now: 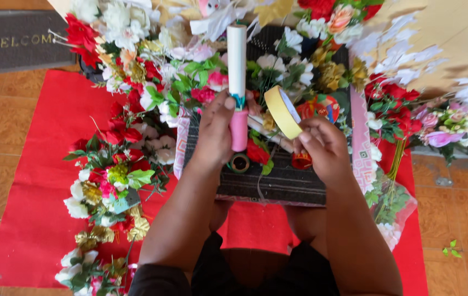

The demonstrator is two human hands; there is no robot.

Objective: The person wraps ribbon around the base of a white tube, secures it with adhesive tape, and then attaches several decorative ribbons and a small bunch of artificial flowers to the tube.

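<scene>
A person sits on a red mat (36, 181), seen from above, with artificial flowers (130, 82) heaped all around. The left hand (216, 131) is closed around an upright tube (237, 60), white above and pink below. The right hand (324, 148) pinches a yellowish tape roll (282, 111) just beside the tube. Both hands hover over a dark woven cloth (277, 183) where a small tape roll (239, 162) lies.
</scene>
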